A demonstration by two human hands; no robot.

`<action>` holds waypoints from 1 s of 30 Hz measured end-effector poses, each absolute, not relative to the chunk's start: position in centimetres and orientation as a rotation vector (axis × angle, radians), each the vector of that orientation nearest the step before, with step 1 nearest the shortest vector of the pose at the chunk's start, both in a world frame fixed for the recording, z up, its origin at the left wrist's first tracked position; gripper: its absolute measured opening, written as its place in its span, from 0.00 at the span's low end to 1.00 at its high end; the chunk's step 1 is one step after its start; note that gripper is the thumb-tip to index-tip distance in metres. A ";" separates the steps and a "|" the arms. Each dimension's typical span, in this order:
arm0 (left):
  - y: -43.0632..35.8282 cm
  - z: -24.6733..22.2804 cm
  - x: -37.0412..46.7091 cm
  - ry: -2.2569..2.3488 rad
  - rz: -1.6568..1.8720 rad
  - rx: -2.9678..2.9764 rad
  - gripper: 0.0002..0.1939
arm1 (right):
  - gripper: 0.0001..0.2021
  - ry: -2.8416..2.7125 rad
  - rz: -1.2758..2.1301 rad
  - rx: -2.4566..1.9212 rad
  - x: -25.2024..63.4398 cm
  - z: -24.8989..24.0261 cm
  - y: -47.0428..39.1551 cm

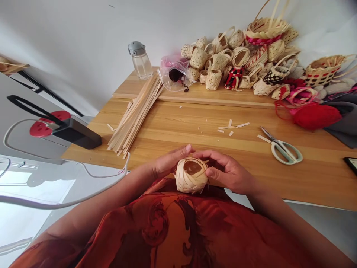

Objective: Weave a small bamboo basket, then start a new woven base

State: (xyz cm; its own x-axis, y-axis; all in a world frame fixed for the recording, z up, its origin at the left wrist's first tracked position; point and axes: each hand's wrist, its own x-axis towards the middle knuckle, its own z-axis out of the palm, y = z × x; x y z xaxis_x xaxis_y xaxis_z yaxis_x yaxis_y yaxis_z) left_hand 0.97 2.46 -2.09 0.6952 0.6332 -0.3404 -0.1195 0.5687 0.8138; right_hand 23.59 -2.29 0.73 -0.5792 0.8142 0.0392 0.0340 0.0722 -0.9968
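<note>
A small round woven basket of pale strips sits between my hands at the table's front edge, its opening tipped up toward me. My left hand lies against its left and far side, with the thumb raised near the rim. On the right, my right hand grips the basket's side, thumb on the rim and fingers curled behind it. The far fingertips of both hands are partly hidden by the basket. Strip ends stick out a little at its right edge.
A bundle of flat strips lies at the left, near a black power bank with a white cable. Scissors lie right, beside strip offcuts. Behind are a water bottle, several small baskets and red yarn.
</note>
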 end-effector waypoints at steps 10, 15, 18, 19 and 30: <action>-0.6 -0.3 0.0 0.710 0.565 1.256 0.40 | 0.12 -1.665 1.348 -1.048 24.4 -0.9 -3.1; -0.7 -0.1 1.1 0.668 0.540 1.319 0.46 | 0.10 -1.784 1.329 -1.008 25.7 -0.3 -2.4; -0.6 -0.4 1.2 0.679 0.516 1.342 0.48 | 0.10 -1.814 1.351 -1.045 25.8 -0.1 -2.3; -0.5 -0.4 1.2 0.690 0.501 1.355 0.49 | 0.11 -1.818 1.360 -1.057 25.6 0.0 -2.3; -0.1 -0.1 1.6 0.690 0.499 1.415 0.48 | 0.15 -1.744 1.447 -1.114 25.9 0.3 -1.8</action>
